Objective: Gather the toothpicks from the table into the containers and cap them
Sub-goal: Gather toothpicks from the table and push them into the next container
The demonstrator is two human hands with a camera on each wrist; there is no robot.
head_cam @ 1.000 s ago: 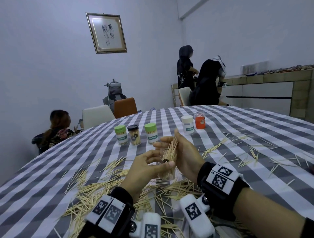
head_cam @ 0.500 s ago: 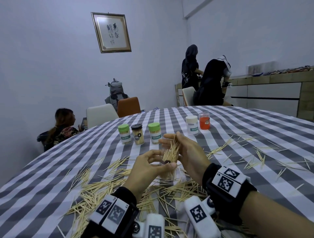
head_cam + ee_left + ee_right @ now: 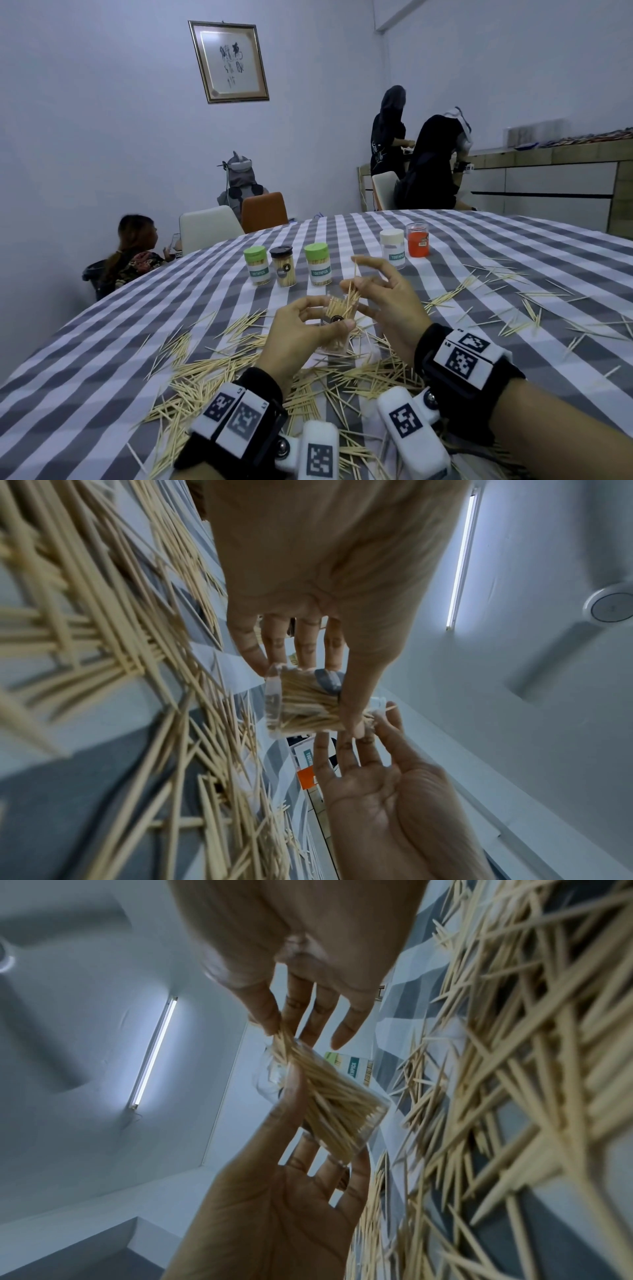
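My left hand (image 3: 325, 317) grips a clear, uncapped container (image 3: 335, 343) of toothpicks, held just above the striped table (image 3: 102, 359). My right hand (image 3: 356, 286) sits right at its mouth. Its thumb and index finger pinch the tops of a few toothpicks (image 3: 350, 297) that stick out of the container, and the other fingers are spread. The right wrist view shows that pinch (image 3: 284, 1031) over the tilted container (image 3: 342, 1110). In the left wrist view my left fingers (image 3: 274, 656) wrap the container (image 3: 294, 712). Loose toothpicks (image 3: 212, 373) lie heaped below both wrists.
Further back stand three capped containers, green (image 3: 256, 265), black (image 3: 282, 267) and green (image 3: 318, 263), plus a white-capped one (image 3: 393, 248) and an orange-red jar (image 3: 417, 240). More toothpicks (image 3: 513, 298) are scattered to the right. Chairs and seated people are beyond the far edge.
The bundle that stood tall in my right hand has dropped lower into the container. My right fingers have spread, keeping only a pinch on the tops. The left hand has kept its hold.
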